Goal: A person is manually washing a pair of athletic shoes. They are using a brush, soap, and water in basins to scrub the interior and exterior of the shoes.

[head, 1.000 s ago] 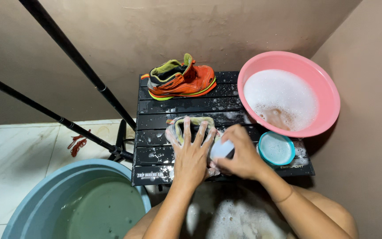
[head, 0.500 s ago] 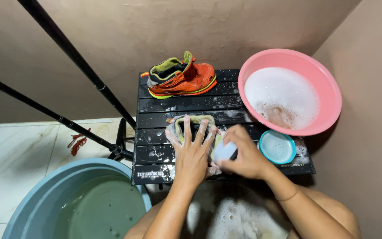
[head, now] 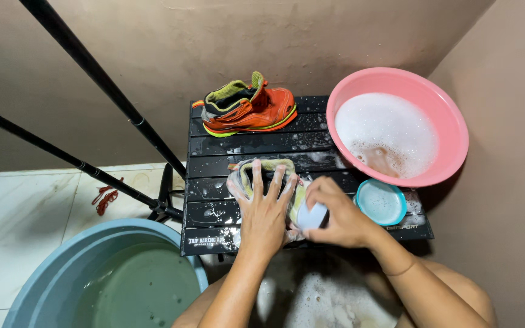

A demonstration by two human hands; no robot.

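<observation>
A soapy shoe (head: 265, 168) lies on the black slatted table (head: 256, 146). My left hand (head: 265, 206) presses flat on top of it, fingers spread. My right hand (head: 339, 214) grips a pale scrub brush (head: 311, 215) against the shoe's right side. A second shoe, orange with green lining (head: 247, 110), stands at the table's far edge, apart from both hands.
A pink basin (head: 445, 115) of foamy water sits at the table's right end, with a small teal dish (head: 381, 202) in front of it. A large blue tub (head: 62, 273) of water stands lower left. Two black poles (head: 101, 79) cross the left side. Red laces (head: 106, 197) lie on the tiled floor.
My right hand has shifted slightly with the brush along the shoe's side. My left hand stays pressed on the shoe.
</observation>
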